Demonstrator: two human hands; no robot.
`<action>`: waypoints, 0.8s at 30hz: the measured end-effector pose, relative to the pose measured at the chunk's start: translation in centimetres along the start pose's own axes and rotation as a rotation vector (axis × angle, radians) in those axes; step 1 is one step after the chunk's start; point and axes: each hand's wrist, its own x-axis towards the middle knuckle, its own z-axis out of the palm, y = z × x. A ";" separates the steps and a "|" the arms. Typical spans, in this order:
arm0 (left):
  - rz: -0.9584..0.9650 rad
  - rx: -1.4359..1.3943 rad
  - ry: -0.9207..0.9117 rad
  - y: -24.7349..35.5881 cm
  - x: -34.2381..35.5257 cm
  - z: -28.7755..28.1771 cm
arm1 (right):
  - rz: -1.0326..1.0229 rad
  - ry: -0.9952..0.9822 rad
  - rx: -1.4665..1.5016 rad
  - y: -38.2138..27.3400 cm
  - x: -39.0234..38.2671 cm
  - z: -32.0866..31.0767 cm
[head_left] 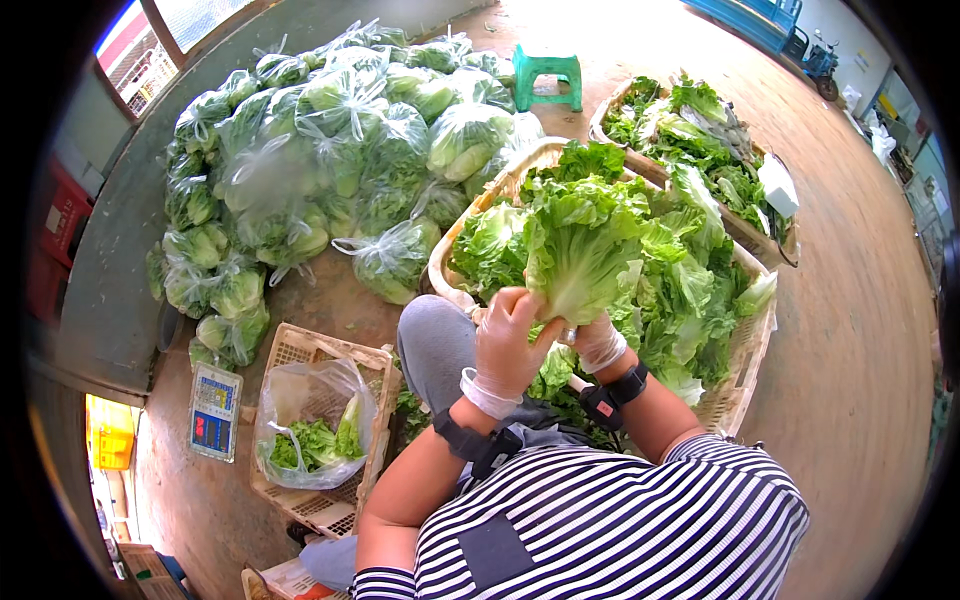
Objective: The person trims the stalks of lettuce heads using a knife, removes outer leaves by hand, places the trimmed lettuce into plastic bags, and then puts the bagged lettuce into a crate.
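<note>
Both my hands wear thin translucent gloves and meet at the base of a leafy green lettuce (582, 255), its leaves fanned upward. My left hand (508, 340) is closed on the stem end from the left. On the right, my right hand (600, 343) grips the base too, its fingers partly hidden. A small shiny bit shows between the hands; I cannot make out what it is. Beneath and beyond the lettuce stands a large pale crate (748, 375), heaped with loose lettuce (680, 290).
Bagged lettuces (350, 140) are piled at the far left. Behind the crate stand a green stool (548, 80) and a basket of leaves (700, 140). At my left, a crate (300, 350) holds an open plastic bag (318, 400) with lettuce, beside a scale (214, 410).
</note>
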 end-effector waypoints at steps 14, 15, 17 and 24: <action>-0.018 -0.223 0.048 0.1 -0.8 -1.1 | -0.205 -0.101 -0.238 -0.3 -0.1 1.4; -0.042 -0.253 0.047 0.2 -1.3 -1.3 | -0.294 -0.156 -0.291 -0.5 -0.1 2.1; 0.033 -0.226 0.052 0.1 -1.8 -1.5 | -0.180 -0.045 -0.051 -2.0 -1.2 5.9; -0.480 -1.002 -0.097 -3.9 -5.9 -1.3 | 0.017 -0.033 0.891 -3.3 0.9 2.5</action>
